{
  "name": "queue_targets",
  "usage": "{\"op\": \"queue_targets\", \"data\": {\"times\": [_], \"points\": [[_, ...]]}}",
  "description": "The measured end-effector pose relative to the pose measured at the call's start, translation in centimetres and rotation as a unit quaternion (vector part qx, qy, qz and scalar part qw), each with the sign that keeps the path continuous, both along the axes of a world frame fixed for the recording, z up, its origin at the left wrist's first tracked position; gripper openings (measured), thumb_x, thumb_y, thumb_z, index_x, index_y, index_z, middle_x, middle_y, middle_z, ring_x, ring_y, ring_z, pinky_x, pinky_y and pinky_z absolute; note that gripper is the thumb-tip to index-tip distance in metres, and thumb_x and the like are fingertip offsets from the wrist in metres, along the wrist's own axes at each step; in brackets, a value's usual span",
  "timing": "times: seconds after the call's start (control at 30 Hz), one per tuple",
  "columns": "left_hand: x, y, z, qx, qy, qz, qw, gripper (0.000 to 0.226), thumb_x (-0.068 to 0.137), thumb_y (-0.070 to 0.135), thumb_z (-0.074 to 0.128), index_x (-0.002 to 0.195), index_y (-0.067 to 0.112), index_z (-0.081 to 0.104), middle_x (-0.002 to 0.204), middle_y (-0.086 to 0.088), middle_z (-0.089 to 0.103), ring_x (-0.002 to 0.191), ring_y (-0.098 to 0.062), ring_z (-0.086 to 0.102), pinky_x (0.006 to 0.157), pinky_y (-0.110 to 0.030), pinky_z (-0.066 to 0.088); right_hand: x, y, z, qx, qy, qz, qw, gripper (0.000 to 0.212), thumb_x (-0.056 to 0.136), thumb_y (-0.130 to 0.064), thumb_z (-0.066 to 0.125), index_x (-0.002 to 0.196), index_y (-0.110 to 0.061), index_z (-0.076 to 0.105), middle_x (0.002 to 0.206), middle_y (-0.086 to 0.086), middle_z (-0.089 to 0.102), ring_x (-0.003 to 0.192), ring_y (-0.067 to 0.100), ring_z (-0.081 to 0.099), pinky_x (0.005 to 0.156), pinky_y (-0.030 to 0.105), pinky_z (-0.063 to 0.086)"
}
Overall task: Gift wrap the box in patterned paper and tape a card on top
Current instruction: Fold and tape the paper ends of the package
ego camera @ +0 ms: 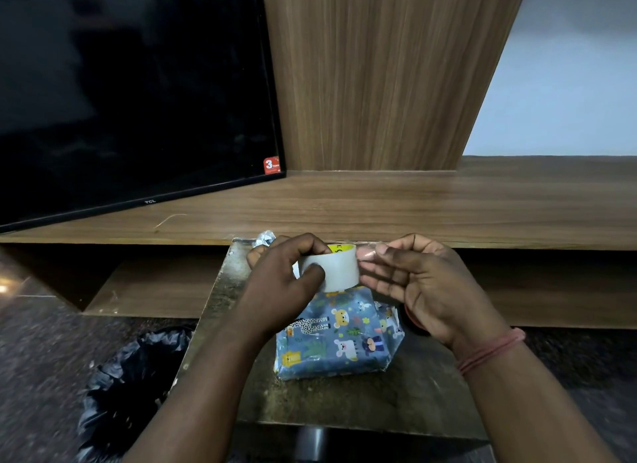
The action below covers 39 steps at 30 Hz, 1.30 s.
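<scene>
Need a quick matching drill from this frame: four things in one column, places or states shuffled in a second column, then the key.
Things:
1. tape roll
2. wrapped box
3. television
4. black plastic bag

Places or states:
A. on the floor, left of the small table
B. held up between both hands
C. standing on the wooden shelf, screen dark
D. lying on the small table, covered in animal-print paper

Pairs: 1-B, 2-D, 3-C, 4-A

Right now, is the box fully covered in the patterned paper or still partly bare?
Covered on every side that shows: the box has animal-print paper over its top and near sides, with a folded end at right. Its underside and far end are hidden.
</scene>
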State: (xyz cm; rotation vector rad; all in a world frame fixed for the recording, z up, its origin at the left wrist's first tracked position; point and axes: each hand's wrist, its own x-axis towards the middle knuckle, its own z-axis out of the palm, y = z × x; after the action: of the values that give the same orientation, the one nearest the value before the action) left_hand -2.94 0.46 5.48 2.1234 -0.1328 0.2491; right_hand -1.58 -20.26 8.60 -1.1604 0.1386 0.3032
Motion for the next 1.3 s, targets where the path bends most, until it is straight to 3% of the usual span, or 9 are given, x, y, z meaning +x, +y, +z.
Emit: {"op": "queue_targets", "data": {"times": [0.13, 0.2, 0.33, 0.57, 0.9, 1.0, 1.07, 1.17, 1.3], "points": [[0.2, -0.8, -0.3, 0.041, 0.0, -0.028, 0.999, 0.026, 0.087, 0.062, 0.064, 0.084, 0.037, 0.068, 0.081, 0.017, 0.067, 0.083, -0.011, 0.063, 0.071, -0.037, 0.051, -0.2, 0.4, 0.3, -0.023, 0.005, 0.011, 1.0, 0.011, 0.094, -0.001, 0.061, 0.101, -0.003, 0.054, 0.098, 0.027, 0.074, 0.095, 0.037, 0.074, 0.088, 0.047, 0.06], [0.2, -1.1, -0.1, 0.025, 0.005, -0.03, 0.999, 0.021, 0.093, 0.049, 0.07, 0.084, 0.03, 0.072, 0.076, 0.01, 0.069, 0.073, -0.011, 0.064, 0.063, -0.034, 0.048, -0.2, 0.4, 0.3, -0.028, 0.008, 0.012, 0.999, 0.012, 0.094, 0.0, 0.061, 0.103, -0.003, 0.054, 0.099, 0.028, 0.074, 0.096, 0.037, 0.074, 0.09, 0.049, 0.059], [0.5, -0.9, 0.1, -0.1, 0.059, -0.031, 0.993, 0.016, 0.096, 0.026, 0.072, 0.085, 0.015, 0.072, 0.078, -0.01, 0.069, 0.067, -0.022, 0.061, 0.066, -0.037, 0.048, 0.0, 0.4, 0.0, 0.012, 0.028, 0.018, 0.999, 0.009, 0.097, 0.002, 0.056, 0.1, -0.005, 0.052, 0.101, 0.029, 0.073, 0.097, 0.038, 0.074, 0.086, 0.047, 0.061], [0.5, -0.8, -0.2, -0.2, 0.091, 0.005, 0.976, 0.013, 0.099, 0.015, 0.065, 0.086, 0.014, 0.069, 0.072, 0.002, 0.063, 0.067, -0.015, 0.055, 0.069, -0.034, 0.046, 0.3, 0.4, -0.1, 0.034, 0.045, 0.015, 0.998, 0.008, 0.099, -0.001, 0.054, 0.105, -0.001, 0.059, 0.106, 0.024, 0.074, 0.099, 0.036, 0.074, 0.084, 0.046, 0.061], [0.7, -2.7, -1.2, -0.07, 0.026, 0.097, 0.992, 0.01, 0.095, 0.019, 0.07, 0.092, 0.028, 0.066, 0.092, 0.013, 0.067, 0.079, -0.001, 0.059, 0.072, -0.031, 0.046, 0.1, 1.4, 0.0, -0.046, -0.006, -0.019, 0.999, 0.009, 0.101, -0.005, 0.056, 0.106, -0.003, 0.063, 0.103, 0.018, 0.076, 0.098, 0.028, 0.075, 0.088, 0.044, 0.06], [0.1, -4.0, -1.8, -0.005, -0.01, 0.186, 0.983, 0.018, 0.088, 0.02, 0.076, 0.095, 0.028, 0.061, 0.098, 0.011, 0.061, 0.094, -0.012, 0.055, 0.078, -0.031, 0.041, -0.3, 2.4, -0.3, -0.143, -0.058, -0.048, 0.987, 0.005, 0.098, -0.008, 0.063, 0.1, -0.009, 0.067, 0.094, 0.014, 0.077, 0.092, 0.03, 0.076, 0.087, 0.049, 0.061], [-0.5, -5.0, -1.6, -0.104, 0.058, 0.171, 0.978, 0.009, 0.089, 0.017, 0.071, 0.092, 0.02, 0.063, 0.09, 0.005, 0.068, 0.086, -0.017, 0.062, 0.076, -0.033, 0.049, -0.7, 3.4, -0.9, -0.258, -0.111, -0.049, 0.959, 0.008, 0.095, -0.012, 0.066, 0.094, -0.018, 0.07, 0.083, 0.009, 0.077, 0.084, 0.034, 0.075, 0.081, 0.054, 0.061], [-0.9, -5.7, -0.4, -0.382, 0.213, 0.109, 0.893, 0.021, 0.098, 0.005, 0.05, 0.087, 0.005, 0.068, 0.071, -0.007, 0.071, 0.062, -0.016, 0.064, 0.059, -0.025, 0.054, -1.3, 4.8, -1.9, -0.355, -0.175, -0.014, 0.918, 0.015, 0.093, -0.014, 0.059, 0.093, -0.027, 0.067, 0.079, -0.003, 0.076, 0.073, 0.019, 0.074, 0.074, 0.047, 0.062], [-0.6, -2.8, 0.9, -0.56, 0.343, 0.117, 0.746, 0.03, 0.102, 0.012, 0.04, 0.085, -0.001, 0.062, 0.068, -0.011, 0.068, 0.054, -0.016, 0.066, 0.052, -0.026, 0.059, -2.0, 5.5, -1.7, -0.455, -0.274, 0.059, 0.845, 0.023, 0.091, -0.016, 0.053, 0.109, -0.027, 0.064, 0.093, -0.007, 0.076, 0.084, 0.01, 0.071, 0.077, 0.037, 0.057]]}}
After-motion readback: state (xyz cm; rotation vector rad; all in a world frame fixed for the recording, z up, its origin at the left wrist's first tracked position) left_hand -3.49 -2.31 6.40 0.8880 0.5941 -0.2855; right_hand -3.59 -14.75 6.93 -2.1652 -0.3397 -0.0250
